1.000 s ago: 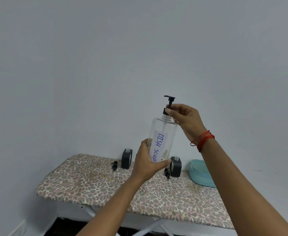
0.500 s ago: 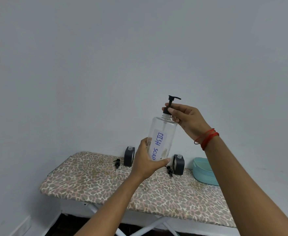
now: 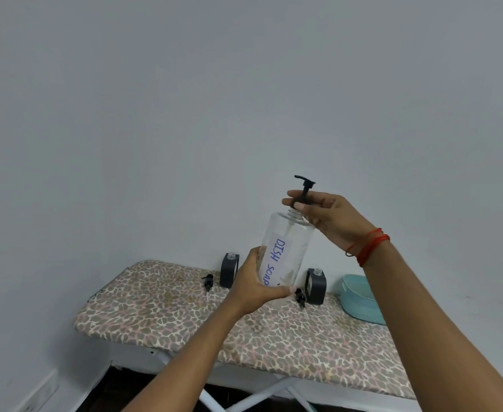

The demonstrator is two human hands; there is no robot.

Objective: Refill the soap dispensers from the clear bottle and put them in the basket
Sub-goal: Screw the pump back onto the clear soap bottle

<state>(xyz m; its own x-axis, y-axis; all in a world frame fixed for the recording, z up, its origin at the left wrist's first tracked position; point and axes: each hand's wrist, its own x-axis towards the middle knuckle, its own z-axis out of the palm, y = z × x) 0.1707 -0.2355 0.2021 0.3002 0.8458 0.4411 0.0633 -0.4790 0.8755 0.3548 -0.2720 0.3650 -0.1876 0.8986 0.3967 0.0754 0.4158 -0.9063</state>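
Observation:
I hold a clear bottle [image 3: 288, 248] labelled "DISH SOAP" upright in the air above the board. My left hand [image 3: 253, 281] grips its lower part. My right hand [image 3: 324, 215] pinches the black pump top [image 3: 303, 188] at the bottle's neck; the pump stands raised and the neck threads show below it. Two dark soap dispensers without pumps stand at the back of the board, one left [image 3: 228, 270] and one right [image 3: 315, 286] of the bottle. Their black pumps lie beside them, one at left [image 3: 208, 282] and one at right [image 3: 300, 297]. A teal basket [image 3: 360, 301] sits at the right.
Everything rests on an ironing board with a leopard-print cover [image 3: 214, 322], pushed against a plain white wall. White metal legs [image 3: 259, 396] cross beneath it. The board's near edge and rounded left end drop off to the dark floor.
The pump head has turned from pointing right to pointing left and has risen off the neck, so the threads now show. The view has shifted slightly; the bottle stays in my left hand.

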